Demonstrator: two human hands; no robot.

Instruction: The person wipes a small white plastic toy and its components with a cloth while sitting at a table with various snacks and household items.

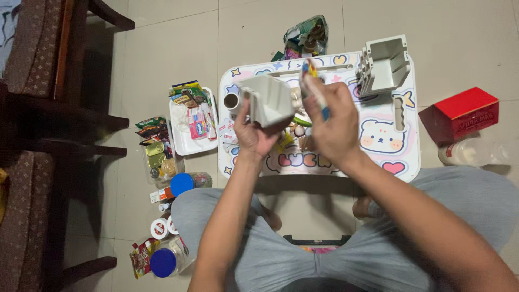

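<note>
My left hand [254,132] holds a white plastic organizer box [267,98] tilted above a small lap table [386,135] with cartoon bear and heart prints. My right hand [335,121] grips a thin colourful packet [312,81] upright beside the box. Under my hands several small items lie on the table, partly hidden. A second white organizer box [385,64] stands at the table's far right corner.
A white tray [183,141] of sachets sits left of the table, with snack packets, tins [157,154] and blue-lidded jars [181,184] on the tiled floor. A red box [465,112] and a clear bottle [470,153] lie right. Dark wooden chairs [38,81] stand far left.
</note>
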